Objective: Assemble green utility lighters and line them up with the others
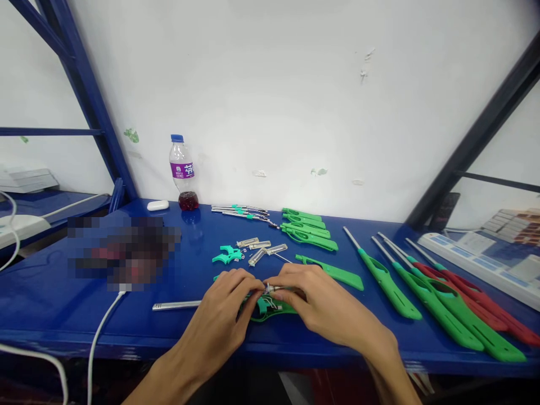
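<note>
An opened green lighter shell (274, 316) lies near the front edge of the blue table, with a teal trigger piece (262, 305) and thin wires showing inside. From its left side a silver metal tube (176, 305) sticks out. Both hands are over the shell. My left hand (228, 301) has its thumb and forefinger closed at the shell's upper edge, at one end of a small metallic part (270, 288). My right hand (310, 292) pinches the other end of that part between thumb and forefinger. What my left fingertips hold is too small to make out.
Clear fuel tanks (258, 256) and teal triggers (228, 255) lie behind the hands. Green shells (310, 230) and metal tubes (240, 211) are at the back. Assembled lighters (386, 284) lie right, beside a power strip (485, 270). A bottle (183, 174) stands back left.
</note>
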The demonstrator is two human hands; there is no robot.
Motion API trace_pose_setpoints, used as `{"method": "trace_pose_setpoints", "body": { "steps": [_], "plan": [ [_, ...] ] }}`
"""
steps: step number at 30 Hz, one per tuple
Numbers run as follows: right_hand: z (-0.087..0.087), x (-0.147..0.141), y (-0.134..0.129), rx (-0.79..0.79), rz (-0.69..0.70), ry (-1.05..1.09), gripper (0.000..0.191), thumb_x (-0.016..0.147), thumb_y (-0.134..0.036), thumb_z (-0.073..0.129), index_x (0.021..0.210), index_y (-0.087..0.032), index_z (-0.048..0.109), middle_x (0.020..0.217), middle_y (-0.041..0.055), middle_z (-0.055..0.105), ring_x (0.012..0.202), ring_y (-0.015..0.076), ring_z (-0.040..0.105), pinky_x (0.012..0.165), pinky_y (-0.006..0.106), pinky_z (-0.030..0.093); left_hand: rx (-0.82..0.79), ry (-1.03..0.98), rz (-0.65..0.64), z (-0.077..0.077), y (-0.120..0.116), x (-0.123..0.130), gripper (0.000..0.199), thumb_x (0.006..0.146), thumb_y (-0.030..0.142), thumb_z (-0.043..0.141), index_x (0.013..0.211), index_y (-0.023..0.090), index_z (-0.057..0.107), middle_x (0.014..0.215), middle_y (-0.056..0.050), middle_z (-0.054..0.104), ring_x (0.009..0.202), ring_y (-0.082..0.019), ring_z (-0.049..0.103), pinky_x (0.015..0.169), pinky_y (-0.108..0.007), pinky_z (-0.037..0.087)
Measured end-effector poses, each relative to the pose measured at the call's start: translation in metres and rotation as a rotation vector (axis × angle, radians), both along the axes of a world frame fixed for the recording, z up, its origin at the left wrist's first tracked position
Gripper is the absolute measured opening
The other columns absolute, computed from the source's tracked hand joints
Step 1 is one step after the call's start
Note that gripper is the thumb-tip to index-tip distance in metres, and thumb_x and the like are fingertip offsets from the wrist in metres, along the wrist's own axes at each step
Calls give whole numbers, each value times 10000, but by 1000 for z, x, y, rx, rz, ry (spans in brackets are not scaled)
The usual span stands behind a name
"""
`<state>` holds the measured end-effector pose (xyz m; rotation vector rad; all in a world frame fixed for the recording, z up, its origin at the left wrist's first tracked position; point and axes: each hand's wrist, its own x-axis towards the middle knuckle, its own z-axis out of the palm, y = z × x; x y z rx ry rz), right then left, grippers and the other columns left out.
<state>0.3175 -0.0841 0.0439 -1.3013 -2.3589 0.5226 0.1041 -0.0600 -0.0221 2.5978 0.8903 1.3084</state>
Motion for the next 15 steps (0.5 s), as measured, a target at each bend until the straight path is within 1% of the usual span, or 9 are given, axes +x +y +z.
{"method": "trace_pose_setpoints", "body": {
  "steps": [5,7,10,12,15],
  "plan": [
    [-1,-1,1,-5,8,18,263,1098,-225,523,1031,-270,773,890,-23,691,796,156,607,741,292,405,79,26,19,-2,2,0,150,1063,103,523,1050,218,619,952,-12,689,843,-205,623,788,-343,452],
    [-2,1,3,-13,6,34,252,1097,-237,535,1071,-285,781,925,-22,710,830,161,622,767,293,418,86,27,26,-2,2,0,140,1066,112,530,1039,213,623,946,-8,694,833,-201,620,787,-345,442],
    [-5,5,5,-10,-12,59,236,1084,-248,576,1194,-311,775,1013,-17,738,929,174,654,832,298,438,13,13,44,-1,2,-1,118,1053,125,570,1023,219,635,927,13,699,817,-191,620,788,-345,436],
    [-6,7,7,-2,-25,72,259,1067,-240,608,1256,-329,761,1063,-16,748,986,180,667,863,301,448,-49,-1,52,0,1,-1,112,1038,129,597,1006,228,641,921,24,699,823,-189,624,781,-341,437],
    [-8,7,8,3,-23,75,300,1051,-220,633,1289,-361,751,1079,-26,754,982,174,678,858,302,464,-93,-26,49,2,2,-2,130,1030,122,599,997,239,645,927,29,702,848,-190,633,778,-335,442]
  ]
}}
